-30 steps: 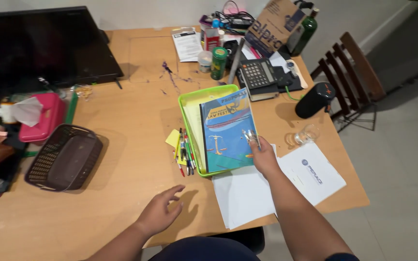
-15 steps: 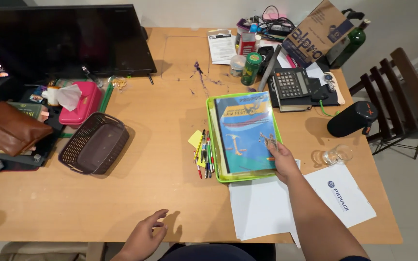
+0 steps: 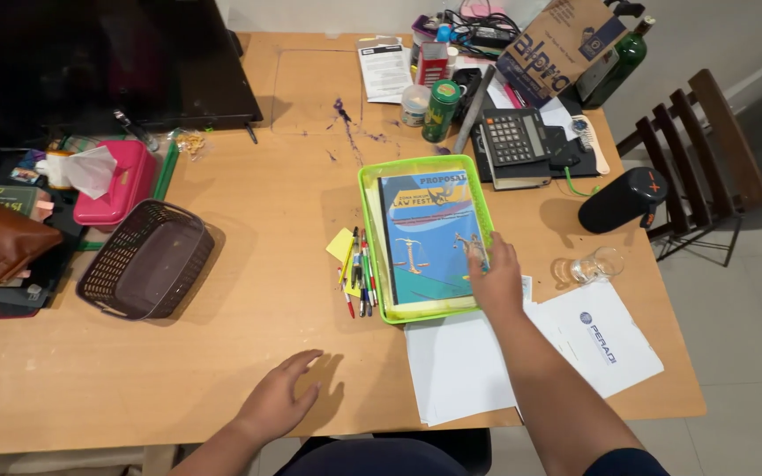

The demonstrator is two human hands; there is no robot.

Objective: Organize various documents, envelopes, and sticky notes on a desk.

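Right hand (image 3: pixel 494 280) is down on the blue booklet (image 3: pixel 428 236), fingers spread flat over its lower right corner, pressing rather than gripping. The booklet lies face up inside the lime-green tray (image 3: pixel 374 256) at the middle of the desk (image 3: pixel 257 264). Left hand (image 3: pixel 280 398) rests open, palm down on bare wood near the front edge, holding nothing. Pens and yellow sticky notes (image 3: pixel 357 269) sit just left of the tray; white papers (image 3: pixel 460 366) lie under the right forearm. Farther out: a dark woven basket (image 3: pixel 143 260), a calculator (image 3: pixel 511 137), a black cylinder speaker (image 3: pixel 621 199).
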